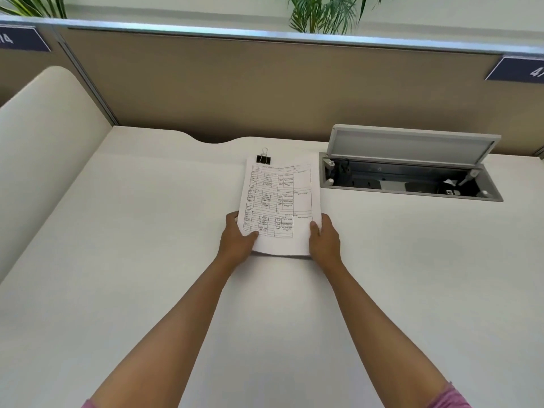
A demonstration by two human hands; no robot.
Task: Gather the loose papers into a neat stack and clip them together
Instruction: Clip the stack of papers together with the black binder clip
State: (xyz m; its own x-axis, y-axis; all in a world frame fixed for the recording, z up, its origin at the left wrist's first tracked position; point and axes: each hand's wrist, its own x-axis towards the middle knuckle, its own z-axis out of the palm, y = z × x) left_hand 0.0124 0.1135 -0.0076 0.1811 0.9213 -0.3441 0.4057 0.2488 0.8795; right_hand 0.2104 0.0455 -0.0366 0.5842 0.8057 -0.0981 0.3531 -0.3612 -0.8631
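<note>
Gripping paper stack [278,201] with both hands' fingers closed, binder clip [263,158] atop, open cable box [409,175] right

You're in an office cubicle: white desk [147,231], tan partition [265,89] along its far edge, numbered blue signs [518,70], an open cable box [409,172] near the far right corner.

— What carries everything here?

— A pale white desk [147,231], its far edge scalloped against a tan partition.

— And on it?

— A stack of printed papers [279,201] near the middle, with a black binder clip [264,158] at its far left corner, seemingly gripping it. Just right of the papers, a grey cable hatch [412,172] is set into the desktop, lid raised.
</note>
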